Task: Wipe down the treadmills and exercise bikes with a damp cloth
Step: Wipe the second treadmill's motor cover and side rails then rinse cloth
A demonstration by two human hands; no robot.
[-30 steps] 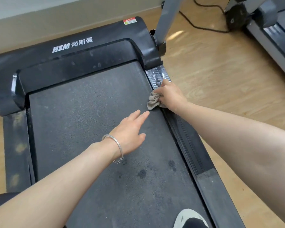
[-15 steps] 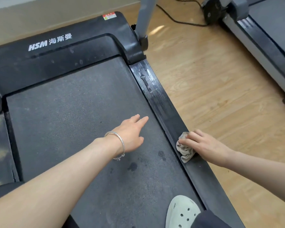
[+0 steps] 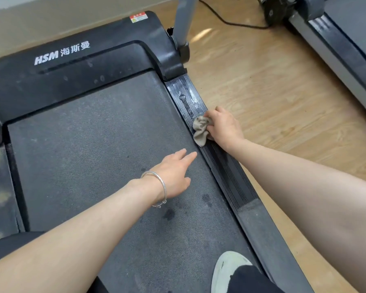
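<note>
Sitting scrunched up on the ribbed right side rail [image 3: 230, 176] of the treadmill [image 3: 72, 66], the beige cloth [image 3: 200, 132] is hanging a bit over the edge of the belt [image 3: 93, 144]. Right hand [image 3: 223, 125] is gripping it, fingers curled round the wad and pressing it down onto the rail. Just ahead of the cloth, toward the front of the machine, the rail is looking wet, with a few droplets [image 3: 183, 98] sitting on it. Left hand [image 3: 173, 172] is lying on the belt close by, fingers straight and holding nothing, with a silver bangle [image 3: 164, 188] sitting on the wrist. A light shoe [image 3: 228, 269] is standing on the belt near the bottom edge. Wooden floor [image 3: 273, 92] is running beside the rail, a black cable [image 3: 226, 22] is lying across it, and a second treadmill [image 3: 347, 51] is sitting well off to the right.
</note>
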